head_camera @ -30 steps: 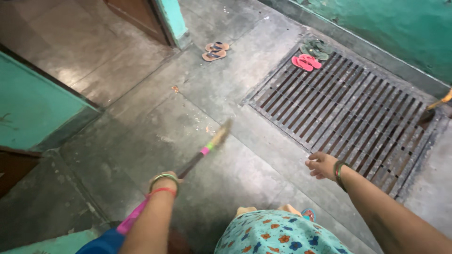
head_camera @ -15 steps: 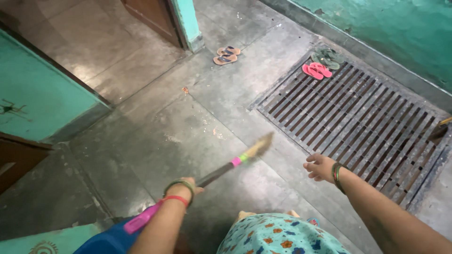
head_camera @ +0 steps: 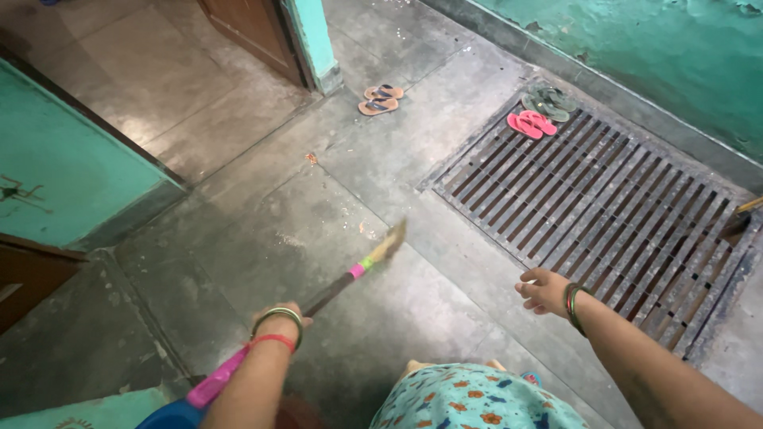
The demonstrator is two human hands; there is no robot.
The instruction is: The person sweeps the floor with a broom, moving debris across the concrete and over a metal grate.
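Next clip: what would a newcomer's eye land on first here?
Probably the broom in the left hand, its bristles over the grey stone floor at centre. Next, the large metal floor grate on the right, with pink sandals at its far edge. The right hand hangs empty.

- A home's inner courtyard or passage was shown, floored with grey stone slabs (head_camera: 238,238).
- Teal-painted walls (head_camera: 636,48) and a wooden door (head_camera: 246,32) were seen.
- Pairs of flip-flops (head_camera: 531,123) were left by a metal drain grate (head_camera: 604,206).
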